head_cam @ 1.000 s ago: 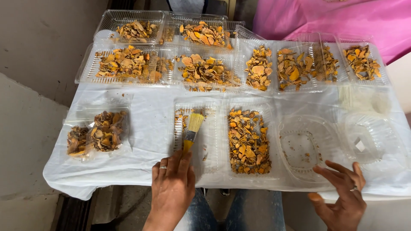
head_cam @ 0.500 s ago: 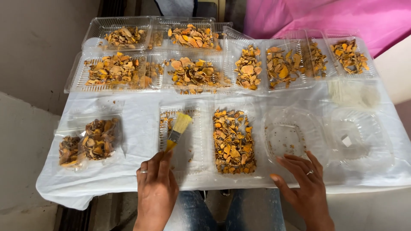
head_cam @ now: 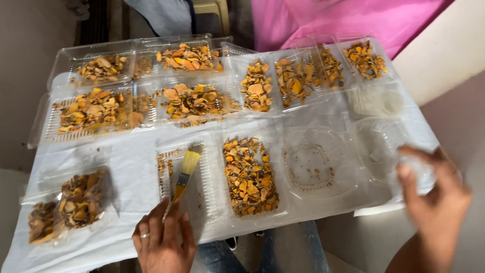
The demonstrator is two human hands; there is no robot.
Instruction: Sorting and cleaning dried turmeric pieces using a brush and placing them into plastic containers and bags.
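The left hand [head_cam: 162,236] grips a yellow-handled, pale-bristled brush [head_cam: 185,173], which slants up from its fingers over a ribbed clear plastic tray [head_cam: 206,194]. The right hand [head_cam: 437,205], blurred with fingers spread and empty, hovers well to the right beside a round clear container [head_cam: 314,164] on the white-covered counter [head_cam: 134,172].

Beyond the white-covered worktop [head_cam: 126,177], pink cloth [head_cam: 364,20] hung at its far right; clear trays of orange chips [head_cam: 192,58] lined its far edge; a bagged batch [head_cam: 70,202] lay near-left.

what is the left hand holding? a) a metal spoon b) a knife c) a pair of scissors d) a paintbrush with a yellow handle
d: the left hand grips the yellow handle of a paintbrush, whose pale bristles lie over a nearly empty clear tray.
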